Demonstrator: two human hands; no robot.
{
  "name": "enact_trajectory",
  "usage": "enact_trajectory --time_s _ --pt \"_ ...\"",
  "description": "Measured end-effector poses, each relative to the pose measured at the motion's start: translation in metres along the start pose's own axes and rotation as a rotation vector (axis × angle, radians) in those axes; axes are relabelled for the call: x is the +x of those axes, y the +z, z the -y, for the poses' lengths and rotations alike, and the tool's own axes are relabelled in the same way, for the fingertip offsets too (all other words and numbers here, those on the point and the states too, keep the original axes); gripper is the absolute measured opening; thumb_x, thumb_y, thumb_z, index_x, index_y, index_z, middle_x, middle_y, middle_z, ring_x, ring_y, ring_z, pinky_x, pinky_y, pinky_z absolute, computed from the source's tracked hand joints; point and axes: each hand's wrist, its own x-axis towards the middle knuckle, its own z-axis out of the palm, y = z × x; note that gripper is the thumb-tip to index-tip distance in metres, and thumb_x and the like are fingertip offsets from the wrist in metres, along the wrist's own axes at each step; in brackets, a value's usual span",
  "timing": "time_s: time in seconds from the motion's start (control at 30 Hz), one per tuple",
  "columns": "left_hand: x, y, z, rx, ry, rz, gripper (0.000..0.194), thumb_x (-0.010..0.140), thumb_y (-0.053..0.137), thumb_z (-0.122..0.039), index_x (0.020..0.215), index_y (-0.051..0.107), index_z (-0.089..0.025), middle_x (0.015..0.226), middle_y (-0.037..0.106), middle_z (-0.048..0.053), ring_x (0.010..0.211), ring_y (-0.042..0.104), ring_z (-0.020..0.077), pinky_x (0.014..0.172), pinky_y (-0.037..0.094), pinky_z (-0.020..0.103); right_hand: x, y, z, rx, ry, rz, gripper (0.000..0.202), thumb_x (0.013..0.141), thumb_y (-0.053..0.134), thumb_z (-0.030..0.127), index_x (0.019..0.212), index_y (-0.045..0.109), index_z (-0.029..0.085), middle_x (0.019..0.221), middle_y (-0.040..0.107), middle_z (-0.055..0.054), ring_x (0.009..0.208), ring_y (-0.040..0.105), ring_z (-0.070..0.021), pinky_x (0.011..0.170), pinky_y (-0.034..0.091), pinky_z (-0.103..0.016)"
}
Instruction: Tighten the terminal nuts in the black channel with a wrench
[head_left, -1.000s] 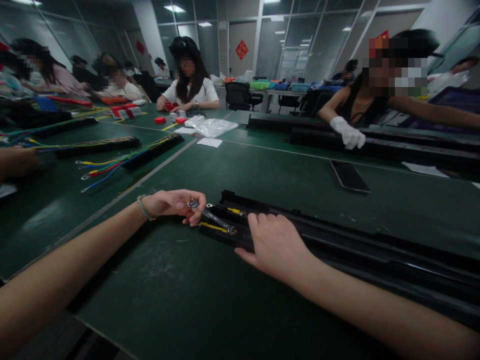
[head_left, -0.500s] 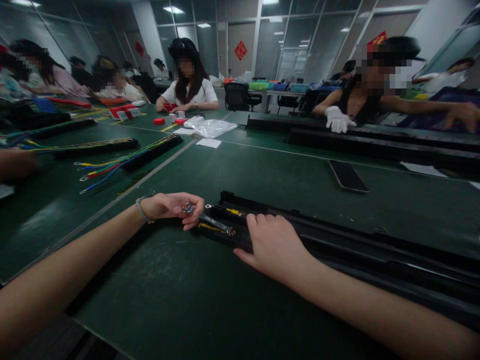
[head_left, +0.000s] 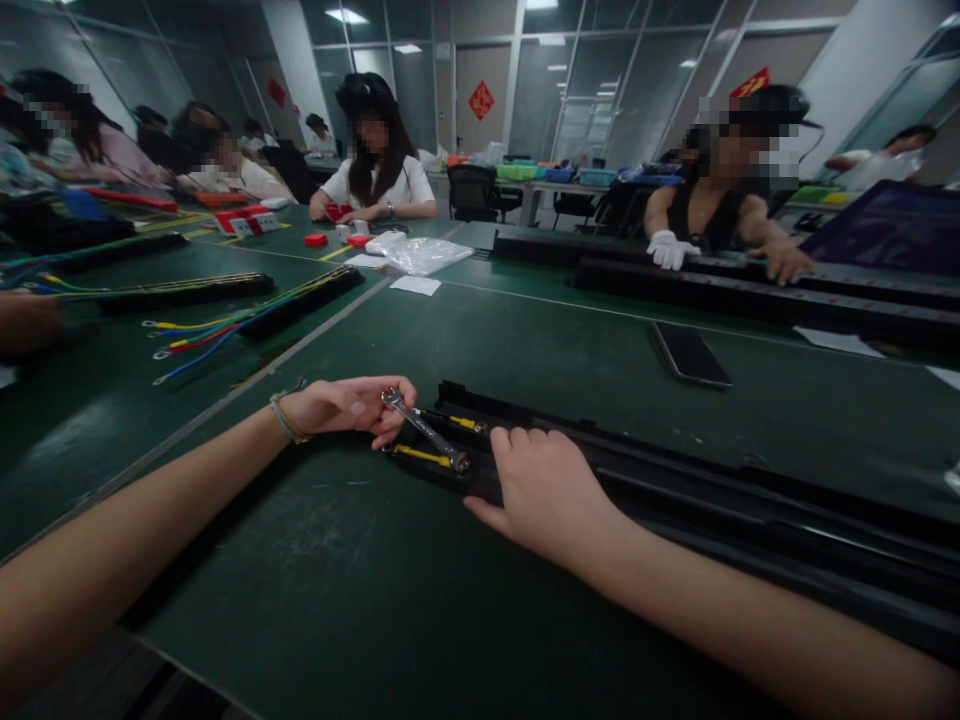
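Wrench (head_left: 426,430), one, against curled left fingers (head_left: 388,428); two yellow sleeves (head_left: 464,424); right fingers (head_left: 525,438) together over black rail (head_left: 675,490)

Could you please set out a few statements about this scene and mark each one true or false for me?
1. The right hand is on the black rail. True.
2. The phone lies inside the black rail. False: the phone lies on the table, apart from the rail.
3. The wrench lies partly over the rail. True.
4. The wrench's ring end is nearest the left hand. False: its open end is nearest.
5. A co-worker across the table wears a white glove. True.
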Motion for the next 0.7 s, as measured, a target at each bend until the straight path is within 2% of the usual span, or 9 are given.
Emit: enact_trajectory --time_s 0.17,0.27,0.37,0.7 --pt "-0.0005 -0.0001 -0.0015 0.023 -0.009 0.008 0.039 0.056 0.058 -0.032 0.089 0.049 -0.012 0.065 0.045 0.003 0.059 0.048 0.0186 0.054 0.041 0.029 -0.0007 0.0008 0.0003 -0.003 0.001 -0.005 0.047 0.071 0.039 0.056 0.088 0.05 0.014 0.077 0.057 -0.01 0.068 0.053 -0.0221 0.06 0.038 -0.034" --pt "-0.001 0.0015 -0.0041 0.072 -0.035 0.063 0.029 0.059 0.059 -0.034 0.077 0.053 -0.012 0.055 0.045 0.002 0.052 0.048 0.0182 0.051 0.041 0.029 -0.0008 0.0019 0.0007 -0.003 0.004 -0.017 0.046 0.071 0.04 0.056 0.088 0.05 0.014 0.077 0.057 -0.01 0.069 0.053 -0.0221 0.061 0.037 -0.034" --pt "-0.0011 0.003 -0.0061 0.092 -0.046 0.103 0.027 0.059 0.059 -0.035 0.075 0.054 -0.013 0.05 0.043 0.0 0.05 0.048 0.018 0.05 0.041 0.029 -0.0004 0.0019 0.0007 -0.005 0.0 -0.01 0.047 0.072 0.038 0.056 0.088 0.05 0.014 0.076 0.057 -0.01 0.068 0.052 -0.0217 0.061 0.036 -0.034" --pt "-0.0012 0.0001 -0.0008 0.018 0.002 -0.025 0.047 0.056 0.057 -0.032 0.098 0.046 -0.012 0.068 0.044 0.003 0.061 0.048 0.0188 0.056 0.04 0.029 0.0003 0.0021 0.0001 -0.005 -0.001 -0.021 0.048 0.071 0.039 0.057 0.088 0.051 0.013 0.075 0.056 -0.01 0.067 0.052 -0.0224 0.059 0.037 -0.035"
